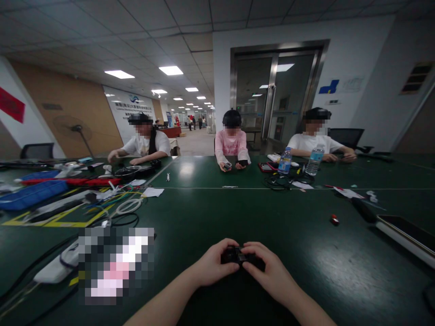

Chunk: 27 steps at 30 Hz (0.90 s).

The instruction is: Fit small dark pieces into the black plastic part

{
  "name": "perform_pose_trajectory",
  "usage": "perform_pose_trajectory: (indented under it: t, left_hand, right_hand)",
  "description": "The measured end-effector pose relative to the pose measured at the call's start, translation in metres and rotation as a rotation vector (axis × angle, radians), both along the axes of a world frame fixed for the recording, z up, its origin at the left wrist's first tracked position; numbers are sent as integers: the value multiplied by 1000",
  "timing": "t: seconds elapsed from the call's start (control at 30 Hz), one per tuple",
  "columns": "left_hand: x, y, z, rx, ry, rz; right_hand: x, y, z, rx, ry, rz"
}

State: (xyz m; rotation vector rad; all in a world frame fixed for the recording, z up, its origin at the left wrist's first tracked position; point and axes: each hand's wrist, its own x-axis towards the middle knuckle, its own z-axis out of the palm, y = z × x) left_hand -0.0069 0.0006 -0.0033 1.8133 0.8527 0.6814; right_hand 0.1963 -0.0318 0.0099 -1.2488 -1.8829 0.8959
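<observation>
Item: one black part, small, exact kind too dark to make out, held at the near side of the green table, in front of the wearer.

Left hand: pinching the part's left end, thumb on the near side, fingers curled along the far side.

Right hand: pinching the right end likewise, thumb to the near side, fingers bent over the far; the two sets of fingertips come close together at the middle.

Right of the hands: one red piece, lying alone; beyond it, by the table's right edge, a flat device with a dark face and pale sides.

Left of the hands: a white power strip among cables, beside a patch blurred past reading; farther off, a coil of white cable, a paper and a blue tray.

Far half: a small wrench; two bottles, both upright (one blue-capped, from where I stand), with black cords close by.

Seated opposite: three people in dark headgear, the middle one in a pink top, with a small object in each hand.
</observation>
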Motion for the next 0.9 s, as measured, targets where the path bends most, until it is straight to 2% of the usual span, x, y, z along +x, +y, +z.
perform_pose_trajectory:
  t: [0.37, 0.9]
  left_hand:
    - [0, -1, 7, 10, 8, -27]
    - [-1, 1, 0, -35, -67, -39]
  right_hand:
    - [0, 1, -6, 0, 26, -1]
    - [2, 3, -8, -20, -15, 24]
